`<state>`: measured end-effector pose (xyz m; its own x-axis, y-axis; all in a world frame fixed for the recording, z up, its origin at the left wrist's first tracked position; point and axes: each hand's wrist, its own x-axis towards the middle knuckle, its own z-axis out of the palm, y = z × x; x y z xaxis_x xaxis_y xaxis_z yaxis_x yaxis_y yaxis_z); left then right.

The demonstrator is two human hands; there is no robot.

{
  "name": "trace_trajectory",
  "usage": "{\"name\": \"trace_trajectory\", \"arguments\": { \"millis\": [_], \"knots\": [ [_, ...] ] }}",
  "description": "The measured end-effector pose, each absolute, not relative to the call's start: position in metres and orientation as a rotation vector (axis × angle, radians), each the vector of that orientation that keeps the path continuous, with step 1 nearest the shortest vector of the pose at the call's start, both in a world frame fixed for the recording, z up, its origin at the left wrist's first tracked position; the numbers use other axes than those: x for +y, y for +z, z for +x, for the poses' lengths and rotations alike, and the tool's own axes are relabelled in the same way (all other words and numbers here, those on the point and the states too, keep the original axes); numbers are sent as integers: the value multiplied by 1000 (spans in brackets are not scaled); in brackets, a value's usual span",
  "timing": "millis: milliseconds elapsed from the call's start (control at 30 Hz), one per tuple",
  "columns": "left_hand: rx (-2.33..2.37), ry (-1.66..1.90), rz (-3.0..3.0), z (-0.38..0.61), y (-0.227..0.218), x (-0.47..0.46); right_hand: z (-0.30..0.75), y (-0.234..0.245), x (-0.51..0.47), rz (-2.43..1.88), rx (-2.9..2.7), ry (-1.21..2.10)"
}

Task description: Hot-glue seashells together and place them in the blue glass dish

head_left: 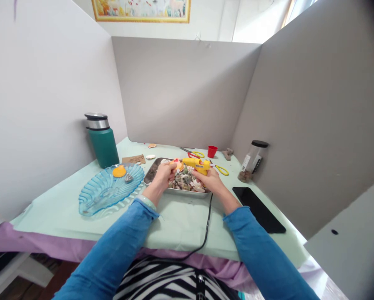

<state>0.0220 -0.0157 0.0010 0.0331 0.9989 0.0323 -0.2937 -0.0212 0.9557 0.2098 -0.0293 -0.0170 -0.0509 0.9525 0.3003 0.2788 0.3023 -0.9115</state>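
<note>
My left hand (164, 174) is closed around a small orange shell (178, 164), held up over a metal tray (149, 177) filled with several shells. My right hand (209, 179) grips a yellow glue gun (197, 165), its nozzle pointing left and touching or almost touching the orange shell. The gun's black cord (208, 223) runs back over the table's front edge toward me.
A blue shell-shaped glass dish (102, 193) with an orange shell (119, 171) lies at left, beside a green flask (103, 141). Yellow scissors (221, 169), a red cup (212, 151), a clear jar (252, 161) and a black phone (258, 208) are at right. Grey partitions surround the table.
</note>
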Motion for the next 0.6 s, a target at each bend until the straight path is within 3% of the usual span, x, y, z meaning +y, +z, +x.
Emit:
{"name": "trace_trajectory", "arguments": {
  "millis": [600],
  "knots": [
    [939, 1324, 1038, 22, 0, -15, 210, -18, -29, -1168, -1542, 833]
  ]
}}
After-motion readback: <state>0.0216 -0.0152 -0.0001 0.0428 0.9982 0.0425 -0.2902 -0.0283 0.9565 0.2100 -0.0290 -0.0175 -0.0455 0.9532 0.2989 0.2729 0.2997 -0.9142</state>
